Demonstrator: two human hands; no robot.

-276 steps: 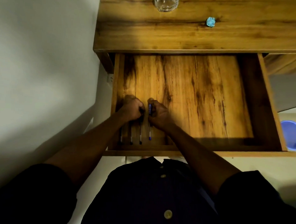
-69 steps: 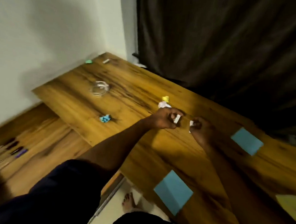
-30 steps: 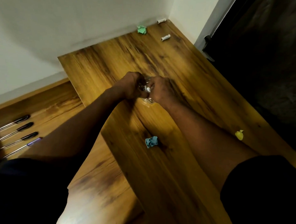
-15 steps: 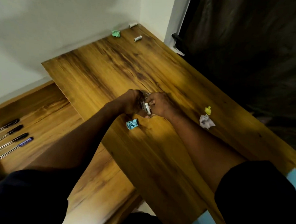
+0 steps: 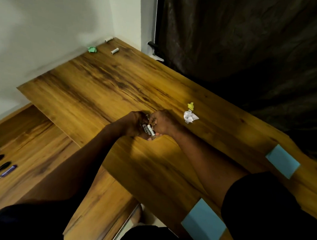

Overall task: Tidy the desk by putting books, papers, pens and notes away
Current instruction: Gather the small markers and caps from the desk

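Centrally on the desk [image 5: 94,92], small white cylinders [image 5: 149,130] are pinched between the left hand [image 5: 136,124] and right hand [image 5: 163,122], long axes running toward the near right. Both hands are curled closed around them. Crumpled white paper [image 5: 189,117] and a yellow scrap [image 5: 190,105] lie just right; pens [image 5: 3,172] lie well left

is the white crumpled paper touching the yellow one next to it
Apart. The head view shows a thin strip of bare desk between the white crumpled paper and the yellow crumpled paper just beyond it.
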